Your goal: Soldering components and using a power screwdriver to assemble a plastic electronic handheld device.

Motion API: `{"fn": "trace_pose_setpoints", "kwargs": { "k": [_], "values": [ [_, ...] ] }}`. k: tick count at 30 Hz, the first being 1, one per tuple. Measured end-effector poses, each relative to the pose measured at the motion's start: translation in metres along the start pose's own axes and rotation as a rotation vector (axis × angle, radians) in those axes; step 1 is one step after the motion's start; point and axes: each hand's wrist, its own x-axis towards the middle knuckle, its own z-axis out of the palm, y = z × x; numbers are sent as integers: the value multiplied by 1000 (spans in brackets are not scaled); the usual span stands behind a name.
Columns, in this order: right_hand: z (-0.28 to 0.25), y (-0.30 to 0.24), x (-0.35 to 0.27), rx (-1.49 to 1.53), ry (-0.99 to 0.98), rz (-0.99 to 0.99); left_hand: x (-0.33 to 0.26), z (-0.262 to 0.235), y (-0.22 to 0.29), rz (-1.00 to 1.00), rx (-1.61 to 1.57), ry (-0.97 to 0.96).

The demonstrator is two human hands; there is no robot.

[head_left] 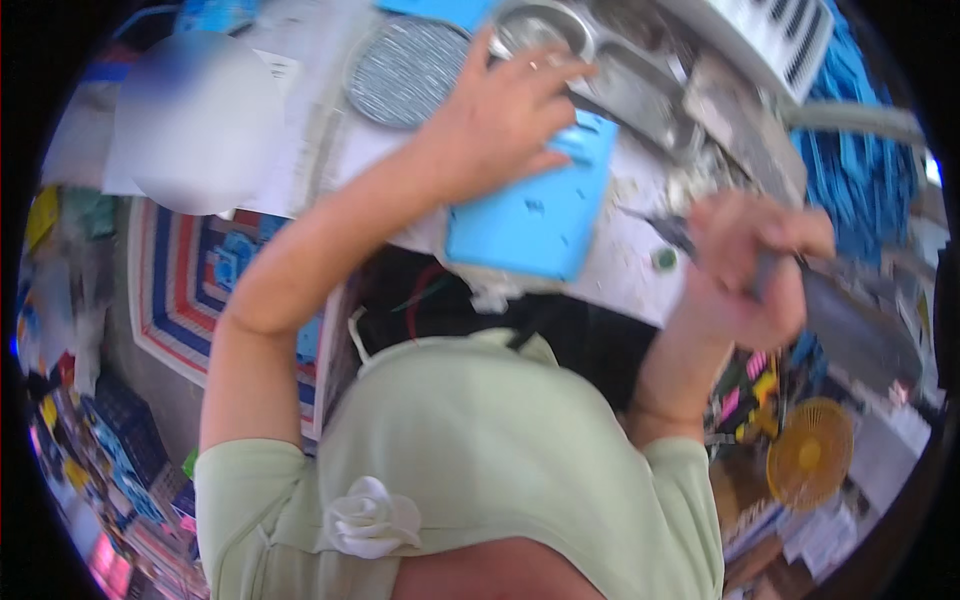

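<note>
My left hand (515, 115) reaches over the far part of the table, fingers apart, at the near rim of a round metal dish (545, 22). Below that hand lies a light blue mat (520, 228) with several small dark pieces scattered on it. My right hand (755, 260) is raised at the right of the mat, its fingers closed around a thin dark pointed tool (665, 225). The tool's tip points left towards the mat, and motion blur hides its exact kind. Beneath it is a small green round piece (663, 260).
A dark round dish with a streaked silvery surface (408, 72) sits left of my left hand. A metal compartment tray (640, 95) is at the far right, near bundled blue strips (855, 150). A yellow round basket (810, 452) stands lower right, a striped woven basket (165, 290) at left.
</note>
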Motion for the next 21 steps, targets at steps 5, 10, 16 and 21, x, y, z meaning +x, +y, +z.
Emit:
{"fn": "trace_pose_setpoints", "kwargs": {
  "k": [5,10,16,21],
  "values": [
    [-12,-59,-14,58,155,216,-197,-144,33,-683,-92,555],
    [-24,-51,-2,37,172,370,-521,-88,130,-2052,40,949],
    [-28,-18,4,91,211,431,-704,-66,176,-2379,255,594],
    [-36,-28,-5,-25,205,436,-341,-123,16,-1265,361,542]
  ]
}}
